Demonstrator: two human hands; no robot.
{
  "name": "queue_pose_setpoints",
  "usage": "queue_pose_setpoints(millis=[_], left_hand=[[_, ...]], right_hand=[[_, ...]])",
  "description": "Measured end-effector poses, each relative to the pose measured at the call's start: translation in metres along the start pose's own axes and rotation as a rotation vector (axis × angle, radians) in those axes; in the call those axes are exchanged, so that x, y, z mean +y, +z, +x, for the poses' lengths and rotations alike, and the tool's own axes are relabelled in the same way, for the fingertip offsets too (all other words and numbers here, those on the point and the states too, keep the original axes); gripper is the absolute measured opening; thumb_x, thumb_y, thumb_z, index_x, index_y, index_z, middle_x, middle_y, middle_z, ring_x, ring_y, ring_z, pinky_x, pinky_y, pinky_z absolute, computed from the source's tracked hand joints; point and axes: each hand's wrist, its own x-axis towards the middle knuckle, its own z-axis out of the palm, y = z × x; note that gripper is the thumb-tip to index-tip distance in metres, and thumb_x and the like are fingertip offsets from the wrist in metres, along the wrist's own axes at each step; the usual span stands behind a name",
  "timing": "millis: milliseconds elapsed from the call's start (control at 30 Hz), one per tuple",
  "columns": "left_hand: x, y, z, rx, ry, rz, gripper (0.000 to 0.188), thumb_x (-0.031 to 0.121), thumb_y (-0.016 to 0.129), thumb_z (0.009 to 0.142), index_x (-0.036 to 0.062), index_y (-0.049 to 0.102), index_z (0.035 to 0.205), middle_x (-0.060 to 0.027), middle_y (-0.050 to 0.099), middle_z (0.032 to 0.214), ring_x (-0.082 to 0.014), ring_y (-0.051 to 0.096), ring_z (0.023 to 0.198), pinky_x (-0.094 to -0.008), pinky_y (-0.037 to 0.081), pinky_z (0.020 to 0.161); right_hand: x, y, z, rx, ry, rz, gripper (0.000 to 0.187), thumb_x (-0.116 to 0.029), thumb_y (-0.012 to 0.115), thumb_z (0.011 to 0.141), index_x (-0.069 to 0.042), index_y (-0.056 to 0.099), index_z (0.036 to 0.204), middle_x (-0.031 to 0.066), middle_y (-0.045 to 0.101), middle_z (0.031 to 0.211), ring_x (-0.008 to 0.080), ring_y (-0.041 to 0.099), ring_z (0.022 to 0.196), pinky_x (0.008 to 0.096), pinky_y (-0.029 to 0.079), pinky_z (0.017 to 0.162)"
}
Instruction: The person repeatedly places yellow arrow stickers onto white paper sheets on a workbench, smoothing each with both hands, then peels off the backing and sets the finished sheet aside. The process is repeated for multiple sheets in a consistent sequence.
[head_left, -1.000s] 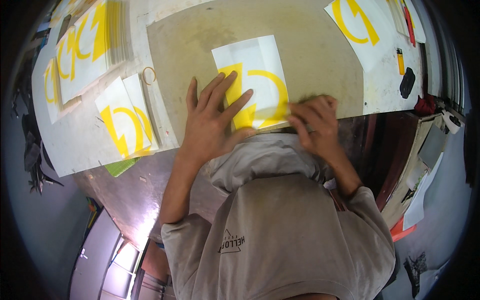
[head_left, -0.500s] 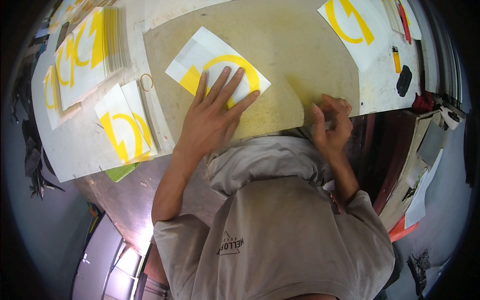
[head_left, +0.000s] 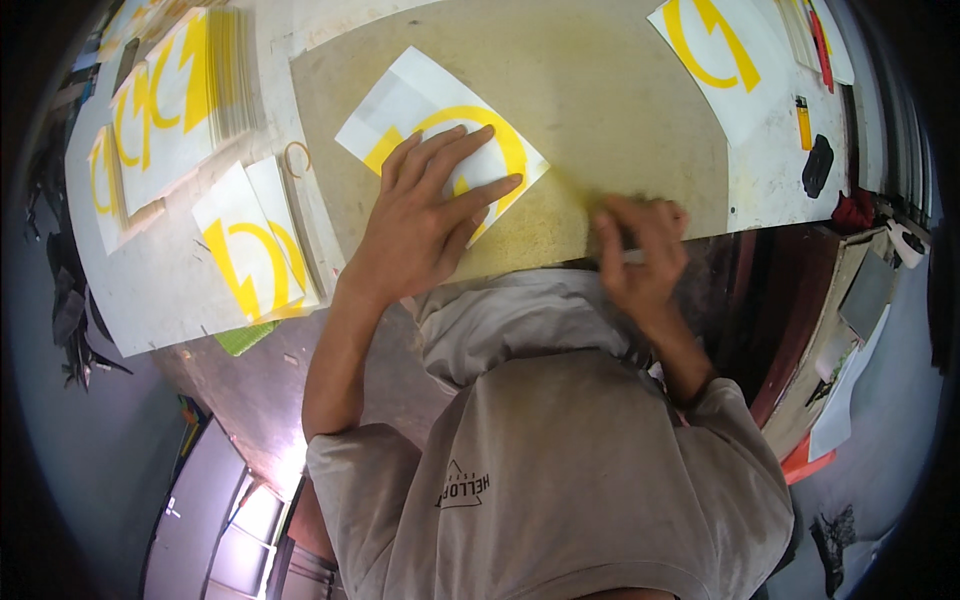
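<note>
My left hand (head_left: 425,205) lies with its fingers spread on a folded white sheet (head_left: 405,90) printed with a yellow curved shape, pressing it against the tan board (head_left: 640,90). The fingers hide part of the print. To the right, my right hand (head_left: 645,245) is over the board's front edge, its fingers curled together and smeared by motion. A blurred yellowish streak runs from its fingertips toward the sheet's right corner. What the fingers hold, if anything, cannot be made out.
Stacks of similar yellow-printed sheets (head_left: 175,100) stand at the far left, with a few more sheets (head_left: 250,240) nearer. Another printed sheet (head_left: 710,50) lies at the back right, by a red pen (head_left: 820,50), a yellow lighter (head_left: 803,125) and a black object (head_left: 818,165). A ring (head_left: 298,160) lies left of the board.
My right hand has moved a little left, toward the sheet, and its fingers have drawn closer together. My left hand stays on the sheet, its fingers slightly more bent.
</note>
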Motion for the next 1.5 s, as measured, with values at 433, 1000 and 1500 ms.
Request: queue_pose_setpoints(millis=[433, 1000, 1500], left_hand=[[0.000, -0.005, 0.002, 0.087, -0.036, -0.100, 0.044, 0.010, 0.067, 0.091, 0.0126, 0.068, 0.135, -0.0121, 0.055, 0.149, -0.0356, 0.050, 0.137, -0.0522, 0.034, 0.114], [0.065, 0.036, -0.018, 0.694, -0.530, -0.733, 0.016, 0.004, 0.074, 0.092, 0.0063, 0.067, 0.107, -0.0024, 0.064, 0.092, -0.0189, 0.060, 0.087, -0.0375, 0.047, 0.077], [-0.014, -0.055, -0.187, 0.445, -0.571, 0.361, 0.027, -0.009, 0.068, 0.080, 0.0017, 0.075, 0.105, -0.0155, 0.067, 0.106, -0.0359, 0.062, 0.107, -0.0459, 0.048, 0.097]], right_hand=[[0.041, -0.025, 0.012, 0.216, 0.177, -0.280, 0.027, -0.007, 0.077, 0.088, -0.006, 0.075, 0.114, 0.0080, 0.069, 0.084, 0.0270, 0.063, 0.079, 0.0402, 0.047, 0.079], [0.051, -0.011, 0.021, 0.168, 0.081, -0.065, 0.026, -0.004, 0.077, 0.088, -0.001, 0.071, 0.113, 0.0077, 0.067, 0.085, 0.0251, 0.061, 0.079, 0.0397, 0.042, 0.085], [0.050, -0.009, 0.020, 0.189, 0.024, -0.075, 0.026, -0.004, 0.076, 0.089, -0.001, 0.070, 0.114, 0.0081, 0.066, 0.087, 0.0260, 0.061, 0.078, 0.0410, 0.042, 0.086]])
